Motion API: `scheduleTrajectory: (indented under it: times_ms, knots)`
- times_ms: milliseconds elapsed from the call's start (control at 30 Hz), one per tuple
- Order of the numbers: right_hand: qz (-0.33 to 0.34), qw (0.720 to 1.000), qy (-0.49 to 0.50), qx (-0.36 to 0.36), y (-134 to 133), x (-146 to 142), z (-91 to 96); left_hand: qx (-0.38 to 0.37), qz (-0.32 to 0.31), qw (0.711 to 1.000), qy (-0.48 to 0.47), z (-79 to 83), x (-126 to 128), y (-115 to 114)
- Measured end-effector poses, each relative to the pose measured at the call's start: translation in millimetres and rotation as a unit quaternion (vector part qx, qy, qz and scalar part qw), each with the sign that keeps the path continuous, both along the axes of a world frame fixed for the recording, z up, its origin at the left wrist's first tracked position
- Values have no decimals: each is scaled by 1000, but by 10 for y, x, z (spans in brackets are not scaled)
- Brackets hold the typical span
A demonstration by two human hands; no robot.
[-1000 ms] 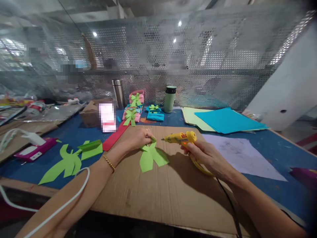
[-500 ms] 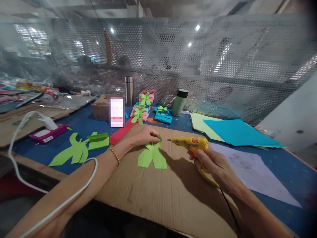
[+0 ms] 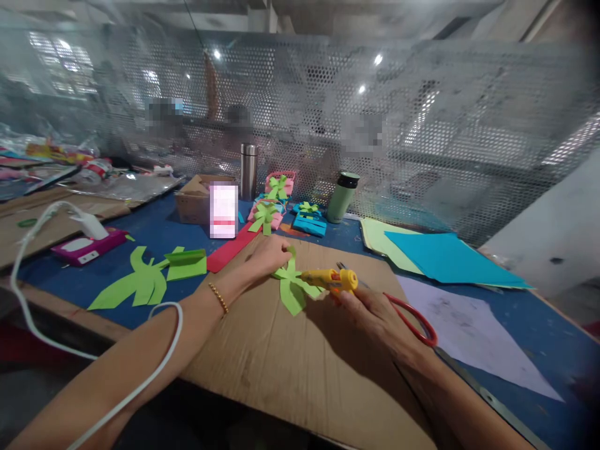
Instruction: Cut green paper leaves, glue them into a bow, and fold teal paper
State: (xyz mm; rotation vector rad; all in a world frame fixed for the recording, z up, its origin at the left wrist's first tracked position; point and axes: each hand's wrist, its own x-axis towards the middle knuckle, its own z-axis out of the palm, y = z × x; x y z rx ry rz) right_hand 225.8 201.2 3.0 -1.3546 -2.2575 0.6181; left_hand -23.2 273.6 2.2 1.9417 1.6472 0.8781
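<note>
My left hand (image 3: 270,255) pinches the upper strip of a light-green paper bow (image 3: 293,297) lying on a cardboard sheet (image 3: 262,362). My right hand (image 3: 363,309) grips a yellow hot glue gun (image 3: 328,279). The gun's nozzle points left and meets the middle of the bow, though whether it touches the paper I cannot tell. A red handle loop (image 3: 417,322), perhaps of scissors, shows beside my right forearm. More cut green paper pieces (image 3: 140,281) and a folded green strip (image 3: 186,265) lie left of my left arm.
Behind the cardboard stand a steel flask (image 3: 249,172), a green bottle (image 3: 343,197), a cardboard box (image 3: 192,206), and pink and blue paper pouches (image 3: 309,223) with green bows. Blue sheets (image 3: 445,253) lie right. A white cable (image 3: 135,384) crosses my left forearm from near a purple power strip (image 3: 89,249).
My right hand has brought the glue gun left and its nozzle to the bow's centre. The bow has turned and its strips spread differently. The red handle has come into sight.
</note>
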Motion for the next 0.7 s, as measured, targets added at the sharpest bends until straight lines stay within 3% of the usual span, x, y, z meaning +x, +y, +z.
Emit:
scheduleTrajectory:
  times_ms: [167,367,700]
  knots:
    - [-3,1000,-10,-20,46,-87,7,7,-8,1000,17,46,6,-23]
    - [8,1000,-17,-21,3,-177,48,8,0,1000,22,-10,-6,14]
    - [12,999,-40,-14,-5,-205,36,0,-13,999,-29,-19,-22,37]
